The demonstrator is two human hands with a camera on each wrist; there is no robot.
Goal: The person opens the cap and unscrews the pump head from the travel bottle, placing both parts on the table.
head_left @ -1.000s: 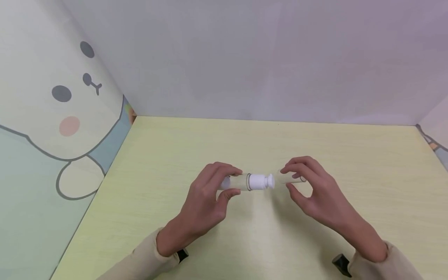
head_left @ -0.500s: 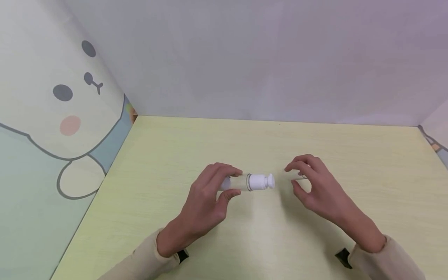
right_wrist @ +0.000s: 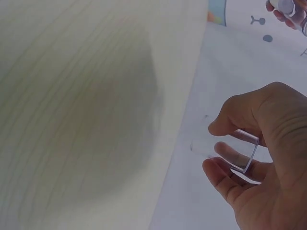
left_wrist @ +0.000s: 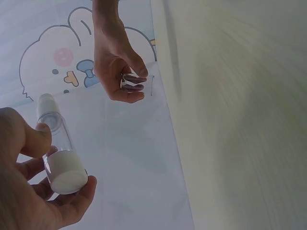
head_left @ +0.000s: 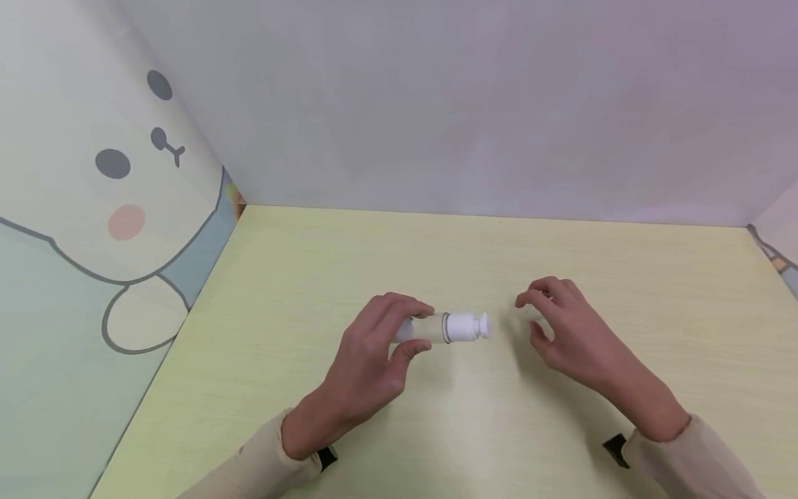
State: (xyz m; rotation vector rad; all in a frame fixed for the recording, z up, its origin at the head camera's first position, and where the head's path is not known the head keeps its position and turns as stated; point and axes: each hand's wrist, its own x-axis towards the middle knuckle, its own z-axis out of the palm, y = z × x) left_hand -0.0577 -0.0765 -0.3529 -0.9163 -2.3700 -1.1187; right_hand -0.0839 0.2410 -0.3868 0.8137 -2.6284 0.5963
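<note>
My left hand (head_left: 368, 353) grips a small clear pump bottle (head_left: 433, 327) by its lower body, thumb on one side and fingers on the other. The bottle lies sideways, its white pump head (head_left: 467, 327) pointing right; its white base (left_wrist: 67, 172) shows in the left wrist view. To the right, my right hand (head_left: 573, 339) holds a clear see-through cap (right_wrist: 240, 151) between thumb and fingers. The cap is apart from the bottle and barely visible in the head view. Both hands are above the table.
A pale wood-grain table (head_left: 349, 249) lies beneath, with a plain light wall (head_left: 474, 104) behind it. Cartoon-printed panels stand at the sides, the left one (head_left: 56, 291) large in view. Black straps or devices show at both sleeves (head_left: 679, 450).
My right hand has moved right with the clear cap, widening the gap from the pump head. The left hand and bottle stay nearly in place.
</note>
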